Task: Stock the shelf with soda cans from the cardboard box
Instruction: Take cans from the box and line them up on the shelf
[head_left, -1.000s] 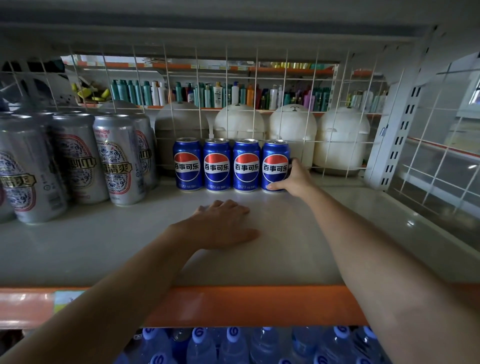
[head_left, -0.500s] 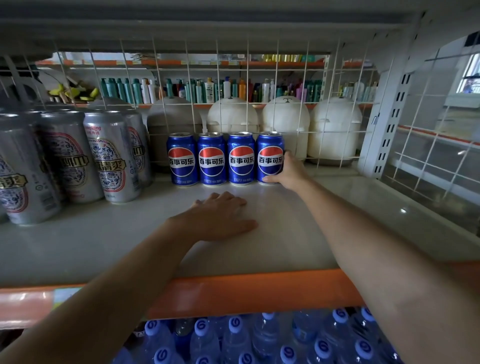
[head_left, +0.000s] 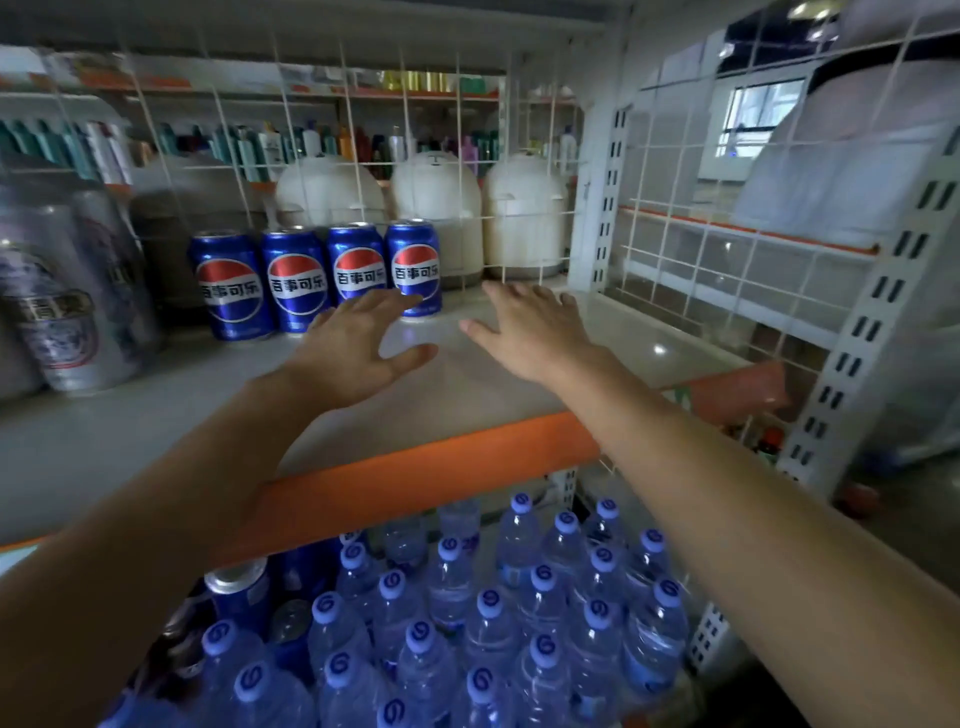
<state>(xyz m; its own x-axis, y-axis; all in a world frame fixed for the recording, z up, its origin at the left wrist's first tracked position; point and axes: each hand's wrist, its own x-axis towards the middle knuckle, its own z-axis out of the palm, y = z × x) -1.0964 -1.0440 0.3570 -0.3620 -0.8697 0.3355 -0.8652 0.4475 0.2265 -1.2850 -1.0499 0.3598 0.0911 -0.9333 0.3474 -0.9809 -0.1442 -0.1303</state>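
Note:
Several blue soda cans (head_left: 296, 278) stand in a row at the back of the grey shelf (head_left: 104, 441), against the white wire grid. My left hand (head_left: 353, 348) hovers just in front of the rightmost can (head_left: 415, 260), fingers spread, holding nothing. My right hand (head_left: 535, 327) is to the right of that can, apart from it, fingers apart and empty, over the bare shelf. The cardboard box is not in view.
Tall silver cans (head_left: 67, 306) crowd the shelf's left side. White round appliances (head_left: 436, 192) sit behind the wire grid. The shelf has an orange front edge (head_left: 415, 473). Water bottles (head_left: 493, 623) fill the level below. A perforated white upright (head_left: 872, 312) stands at right.
My right hand has let go of the rightmost soda can and drawn back to the right. My left hand lifted off the shelf and moved forward. The view swung right and down.

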